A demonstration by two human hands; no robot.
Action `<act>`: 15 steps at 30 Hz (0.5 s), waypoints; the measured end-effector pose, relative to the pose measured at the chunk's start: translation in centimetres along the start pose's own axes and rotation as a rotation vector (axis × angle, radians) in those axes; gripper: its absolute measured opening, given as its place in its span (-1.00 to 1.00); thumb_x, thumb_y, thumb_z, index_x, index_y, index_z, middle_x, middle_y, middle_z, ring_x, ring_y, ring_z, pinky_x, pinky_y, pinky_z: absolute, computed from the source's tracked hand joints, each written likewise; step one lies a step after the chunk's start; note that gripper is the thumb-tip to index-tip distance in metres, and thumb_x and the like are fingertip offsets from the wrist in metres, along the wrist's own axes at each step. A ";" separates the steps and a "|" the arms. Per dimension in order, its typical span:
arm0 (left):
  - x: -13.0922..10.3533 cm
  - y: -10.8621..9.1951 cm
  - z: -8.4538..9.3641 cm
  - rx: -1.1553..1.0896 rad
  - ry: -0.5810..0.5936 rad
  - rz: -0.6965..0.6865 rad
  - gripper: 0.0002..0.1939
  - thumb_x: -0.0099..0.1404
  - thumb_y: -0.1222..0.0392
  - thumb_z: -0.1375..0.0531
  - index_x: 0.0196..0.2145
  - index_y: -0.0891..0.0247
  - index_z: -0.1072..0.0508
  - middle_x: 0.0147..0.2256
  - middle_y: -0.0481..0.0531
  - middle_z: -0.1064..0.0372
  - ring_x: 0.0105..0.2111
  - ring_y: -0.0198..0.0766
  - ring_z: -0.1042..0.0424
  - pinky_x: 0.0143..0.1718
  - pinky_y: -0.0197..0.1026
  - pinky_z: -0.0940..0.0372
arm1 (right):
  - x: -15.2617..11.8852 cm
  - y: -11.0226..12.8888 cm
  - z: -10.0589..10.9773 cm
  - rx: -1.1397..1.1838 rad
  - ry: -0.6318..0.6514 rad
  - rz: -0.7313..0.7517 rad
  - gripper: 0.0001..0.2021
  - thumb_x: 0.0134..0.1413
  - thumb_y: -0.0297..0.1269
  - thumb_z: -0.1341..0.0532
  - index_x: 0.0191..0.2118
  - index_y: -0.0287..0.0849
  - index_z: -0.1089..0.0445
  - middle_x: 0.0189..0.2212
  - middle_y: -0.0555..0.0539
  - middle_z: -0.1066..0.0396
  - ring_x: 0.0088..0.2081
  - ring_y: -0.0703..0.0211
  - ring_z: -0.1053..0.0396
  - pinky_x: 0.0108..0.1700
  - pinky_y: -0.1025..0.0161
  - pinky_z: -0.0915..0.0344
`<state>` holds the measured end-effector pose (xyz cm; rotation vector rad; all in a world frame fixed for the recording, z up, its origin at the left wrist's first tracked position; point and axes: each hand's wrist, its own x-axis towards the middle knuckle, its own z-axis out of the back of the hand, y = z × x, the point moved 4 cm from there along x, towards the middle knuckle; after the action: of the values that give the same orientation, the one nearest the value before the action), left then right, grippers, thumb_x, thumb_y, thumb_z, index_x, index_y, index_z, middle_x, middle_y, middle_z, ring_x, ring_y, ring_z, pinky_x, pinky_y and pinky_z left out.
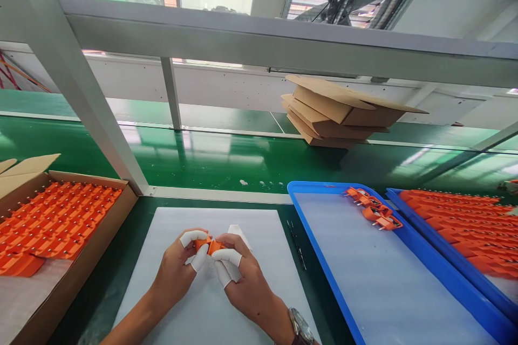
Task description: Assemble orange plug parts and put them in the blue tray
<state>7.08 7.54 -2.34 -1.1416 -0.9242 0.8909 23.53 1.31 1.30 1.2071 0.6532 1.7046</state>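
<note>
Between my two hands is a small orange plastic part (216, 247), held over a white sheet (174, 259). My left hand (176, 267) pinches its left side, and my right hand (246, 275) grips the right side. White finger covers wrap several fingertips on both hands. The fingers hide much of the part, so its full shape is unclear. Just behind my right fingers lies a small white piece (239, 235) on the sheet. A watch is on my right wrist.
On the left stands a cardboard box (101, 221) with rows of orange parts. To the right, a blue tray (319, 264) holds several orange parts; another blue tray (449, 259) is full of them. A thin dark tool (297, 245) lies between. Folded cardboard boxes (335, 113) are stacked behind.
</note>
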 end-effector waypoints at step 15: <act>-0.4 0.0 0.1 -0.079 0.128 0.064 -0.50 0.34 0.16 -0.29 0.20 0.10 -0.33 0.13 0.14 -0.43 0.16 -0.03 -0.43 0.21 0.15 -0.38 | -0.7 -3.4 -0.1 0.135 -0.120 -0.316 -0.65 0.23 -0.26 -0.28 0.12 -0.03 -0.39 -0.01 -0.13 -0.43 -0.01 0.01 -0.48 0.09 0.01 -0.52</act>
<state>6.82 7.24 -2.42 -1.2873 -0.8280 0.8280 24.77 2.20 -1.87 1.2161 0.8473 1.3335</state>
